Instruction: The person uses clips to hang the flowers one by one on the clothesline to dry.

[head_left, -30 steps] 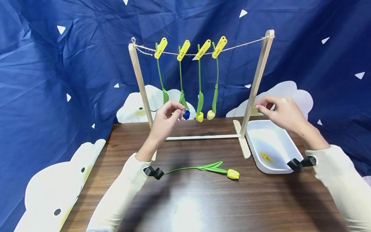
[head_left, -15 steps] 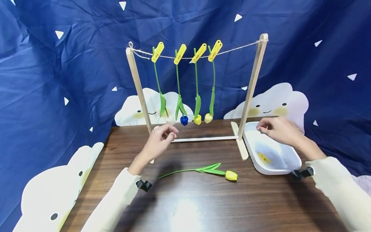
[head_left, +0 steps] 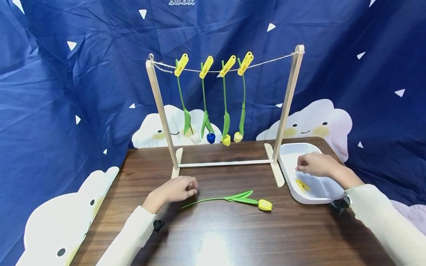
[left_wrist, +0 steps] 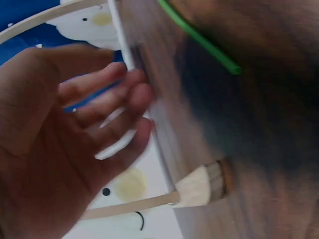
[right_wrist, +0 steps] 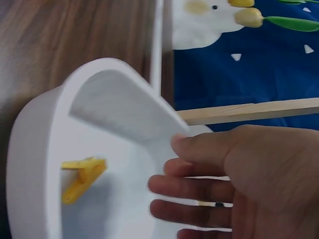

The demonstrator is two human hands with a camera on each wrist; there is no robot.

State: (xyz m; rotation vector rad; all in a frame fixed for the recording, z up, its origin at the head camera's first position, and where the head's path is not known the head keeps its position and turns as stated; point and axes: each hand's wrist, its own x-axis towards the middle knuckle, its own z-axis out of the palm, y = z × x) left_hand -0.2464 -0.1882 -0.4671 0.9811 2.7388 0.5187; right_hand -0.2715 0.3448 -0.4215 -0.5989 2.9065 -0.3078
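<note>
In the head view my left hand (head_left: 176,188) hovers over the table just left of the stem of a yellow tulip (head_left: 265,205) that lies flat. Its fingers are loosely bent with nothing in them; the left wrist view shows the green stem end (left_wrist: 219,57) apart from the fingertips. My right hand (head_left: 316,164) hangs over a white tub (head_left: 288,184), empty, its fingers relaxed. Inside the tub lies a yellow clothespin (right_wrist: 84,181), below and beyond the fingertips in the right wrist view.
A wooden rack (head_left: 287,107) with a string stands at the back. Yellow clothespins (head_left: 206,67) hold several tulips upside down on it: a white one (head_left: 195,139), a blue one (head_left: 210,138), a yellow one (head_left: 226,140) and a pale yellow one (head_left: 238,137).
My left hand has come down from the hanging tulips toward the stem on the table. My right hand has lowered from beside the rack post to over the tub.
</note>
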